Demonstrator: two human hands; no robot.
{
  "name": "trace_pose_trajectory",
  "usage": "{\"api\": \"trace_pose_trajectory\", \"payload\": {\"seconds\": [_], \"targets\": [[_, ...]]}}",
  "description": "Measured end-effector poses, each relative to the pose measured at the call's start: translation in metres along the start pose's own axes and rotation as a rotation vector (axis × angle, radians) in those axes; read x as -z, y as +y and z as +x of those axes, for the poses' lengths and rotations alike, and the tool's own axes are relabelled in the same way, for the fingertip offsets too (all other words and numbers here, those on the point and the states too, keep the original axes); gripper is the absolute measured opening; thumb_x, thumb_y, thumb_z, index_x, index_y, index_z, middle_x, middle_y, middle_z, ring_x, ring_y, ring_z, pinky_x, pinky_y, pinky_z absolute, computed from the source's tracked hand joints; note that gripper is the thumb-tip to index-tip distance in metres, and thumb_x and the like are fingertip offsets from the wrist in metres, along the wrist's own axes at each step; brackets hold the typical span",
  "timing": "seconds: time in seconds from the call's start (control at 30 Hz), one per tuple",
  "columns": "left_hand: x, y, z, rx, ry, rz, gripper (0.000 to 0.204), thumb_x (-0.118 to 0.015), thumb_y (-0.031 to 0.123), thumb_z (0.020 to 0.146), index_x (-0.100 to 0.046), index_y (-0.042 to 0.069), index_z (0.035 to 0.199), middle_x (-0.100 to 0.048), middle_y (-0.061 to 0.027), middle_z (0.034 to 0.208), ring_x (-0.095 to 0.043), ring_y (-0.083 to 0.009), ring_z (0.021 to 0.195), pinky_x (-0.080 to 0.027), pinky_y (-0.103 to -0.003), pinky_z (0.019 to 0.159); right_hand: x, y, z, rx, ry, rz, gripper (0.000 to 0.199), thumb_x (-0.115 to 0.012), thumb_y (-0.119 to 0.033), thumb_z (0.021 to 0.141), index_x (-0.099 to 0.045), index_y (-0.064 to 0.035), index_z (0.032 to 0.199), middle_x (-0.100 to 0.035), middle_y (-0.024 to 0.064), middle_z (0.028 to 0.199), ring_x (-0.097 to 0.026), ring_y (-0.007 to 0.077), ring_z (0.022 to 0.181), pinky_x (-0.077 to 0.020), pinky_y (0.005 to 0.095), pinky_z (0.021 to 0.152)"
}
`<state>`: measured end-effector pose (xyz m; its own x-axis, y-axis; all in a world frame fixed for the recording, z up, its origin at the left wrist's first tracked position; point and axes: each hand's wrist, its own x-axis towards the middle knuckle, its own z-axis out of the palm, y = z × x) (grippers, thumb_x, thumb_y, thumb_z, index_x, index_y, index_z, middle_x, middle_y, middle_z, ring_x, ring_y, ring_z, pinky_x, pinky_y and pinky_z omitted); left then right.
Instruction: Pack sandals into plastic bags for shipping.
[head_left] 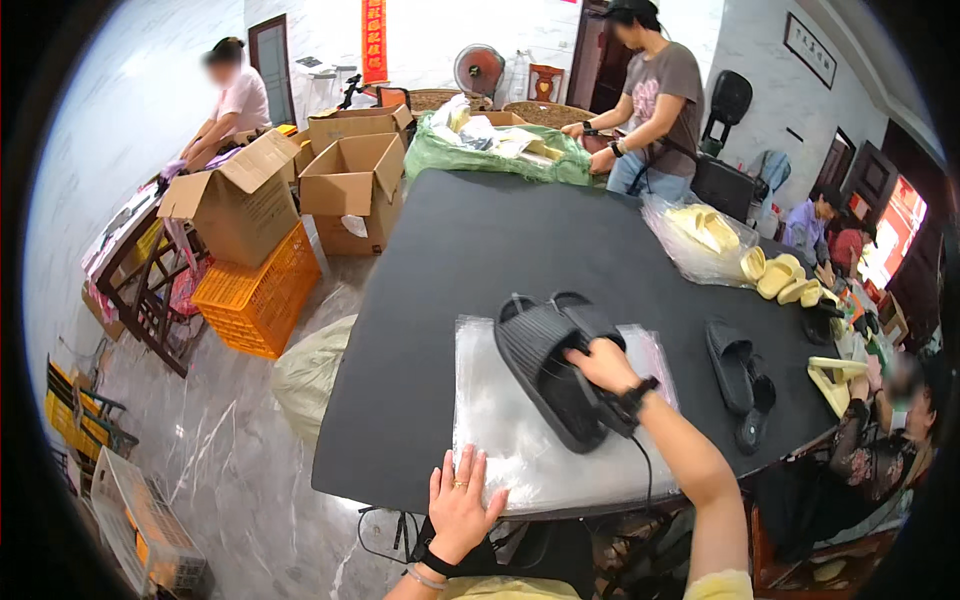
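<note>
My right hand (605,368) is closed on a pair of black slippers (535,355), its fingers reaching into the foot opening. The slippers are above a stack of clear plastic bags (500,455) lying on the dark table (480,230), overlapping most of it from this angle. My left hand (460,505) lies spread at the near left corner of the stack, holding nothing. To the right of the bags rests another pair of black slippers (730,365).
Pale yellow slippers (785,278) line the right edge, beside a clear bag (690,240) of more. A seated person (880,440) at right holds a yellow slipper (830,385). Someone standing (655,110) handles a green sack (480,150). Cardboard boxes (345,185) and an orange crate (260,290) stand left.
</note>
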<state>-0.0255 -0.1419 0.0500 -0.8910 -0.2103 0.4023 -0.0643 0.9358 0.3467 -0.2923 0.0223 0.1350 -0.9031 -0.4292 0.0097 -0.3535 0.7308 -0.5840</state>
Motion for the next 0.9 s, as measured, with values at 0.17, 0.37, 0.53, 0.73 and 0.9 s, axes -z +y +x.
{"api": "trace_pose_trajectory", "payload": {"seconds": [0.17, 0.37, 0.53, 0.73, 0.9], "targets": [[0.007, -0.004, -0.003, 0.031, -0.038, 0.024, 0.059, -0.059, 0.044, 0.08, -0.051, 0.011, 0.128, -0.044, -0.0094, 0.138, -0.038, -0.0335, 0.127, -0.028, -0.045, 0.102, 0.028, 0.008, -0.071, -0.006, 0.155, -0.263, 0.047, -0.061, -0.039, 0.081, -0.064, 0.0068, 0.09, -0.061, 0.0281, 0.098, -0.059, 0.0439, 0.09, -0.0479, 0.0453, 0.078], [0.005, -0.001, 0.002, -0.015, -0.023, 0.016, 0.057, -0.058, 0.044, 0.08, -0.053, 0.011, 0.127, -0.044, -0.0088, 0.138, -0.038, -0.0334, 0.127, -0.028, -0.045, 0.102, 0.033, 0.11, -0.089, -0.282, 0.111, -0.273, 0.051, -0.063, -0.039, 0.079, -0.063, 0.0111, 0.09, -0.058, 0.0334, 0.098, -0.059, 0.0442, 0.094, -0.0463, 0.0437, 0.08], [0.003, 0.0, 0.0, -0.026, -0.031, 0.026, 0.057, -0.058, 0.044, 0.08, -0.053, 0.011, 0.127, -0.044, -0.0088, 0.138, -0.038, -0.0336, 0.127, -0.028, -0.046, 0.102, 0.066, 0.094, -0.096, -0.33, 0.189, -0.155, 0.052, -0.066, -0.037, 0.078, -0.059, 0.0131, 0.068, -0.056, 0.0328, 0.069, -0.062, 0.0424, 0.069, -0.0461, 0.0441, 0.063], [0.005, 0.0, -0.002, -0.004, -0.052, 0.05, 0.059, -0.062, 0.042, 0.078, -0.052, 0.009, 0.126, -0.044, -0.0088, 0.138, -0.04, -0.0344, 0.126, -0.03, -0.048, 0.1, 0.066, 0.054, -0.116, 0.032, 0.159, 0.096, 0.038, -0.065, -0.025, 0.08, -0.059, 0.0062, 0.103, -0.061, 0.0276, 0.099, -0.058, 0.042, 0.095, -0.047, 0.0406, 0.079], [0.002, -0.001, -0.002, -0.011, -0.078, 0.014, 0.061, -0.06, 0.041, 0.079, -0.05, 0.007, 0.128, -0.042, -0.0131, 0.139, -0.036, -0.0372, 0.128, -0.026, -0.05, 0.102, 0.022, 0.09, -0.115, -0.215, -0.09, -0.169, 0.058, -0.054, -0.044, 0.085, -0.054, 0.0062, 0.114, -0.044, 0.035, 0.126, -0.052, 0.0494, 0.104, -0.0449, 0.0473, 0.089]]}}
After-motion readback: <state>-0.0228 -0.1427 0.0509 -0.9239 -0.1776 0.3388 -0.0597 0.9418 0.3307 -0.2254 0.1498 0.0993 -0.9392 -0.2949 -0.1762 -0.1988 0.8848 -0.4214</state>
